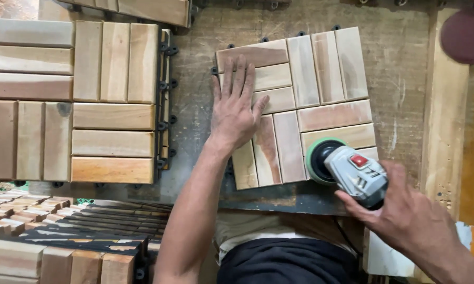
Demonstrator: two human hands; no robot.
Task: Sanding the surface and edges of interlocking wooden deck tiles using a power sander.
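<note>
Pressing left hand (235, 108) spread flat on wooden tile (300, 105), right hand (405, 210) gripping grey sander (352, 171), red switch on top.

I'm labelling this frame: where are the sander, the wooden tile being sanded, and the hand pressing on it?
sander (352, 171), head view, on its grey body.
wooden tile (321, 68), head view, on an upper slat.
left hand (236, 113), head view, on the back of the hand.

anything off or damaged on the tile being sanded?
Mostly fine. The wooden tile sits slightly rotated against the bench edge, held flat by the left hand. One slat shows a darker reddish streak, maybe grain. The right hand holds the sander at the tile's lower right.
</note>
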